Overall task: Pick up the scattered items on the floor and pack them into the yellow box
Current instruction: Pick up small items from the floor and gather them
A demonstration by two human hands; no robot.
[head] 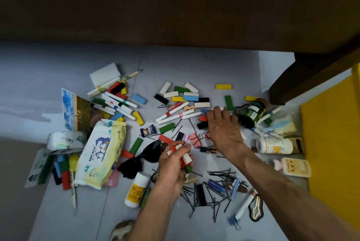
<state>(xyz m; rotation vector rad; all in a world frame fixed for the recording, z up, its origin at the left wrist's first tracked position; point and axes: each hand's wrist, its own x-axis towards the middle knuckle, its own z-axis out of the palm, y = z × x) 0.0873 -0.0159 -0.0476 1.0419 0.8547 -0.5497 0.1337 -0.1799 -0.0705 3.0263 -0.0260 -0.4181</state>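
Coloured wooden blocks (180, 95), white marker pens (118, 105) and black hairpins (212, 192) lie scattered on the pale floor. My left hand (173, 166) is closed around a small stack of red, white and green blocks (184, 158) at the centre. My right hand (224, 125) reaches forward, palm down, over a red block (203, 118) and a black block beside it; something white shows at its fingertips, and whether it grips anything is hidden. The yellow box (331, 133) stands at the right edge.
A baby wipes pack (101, 151) lies at the left, sunglasses (144, 155) beside my left hand. A green jar (252, 113), white bottles (274, 145) and a pink binder clip (195, 139) lie near my right hand. A dark wooden furniture leg (303, 77) stands at the back right.
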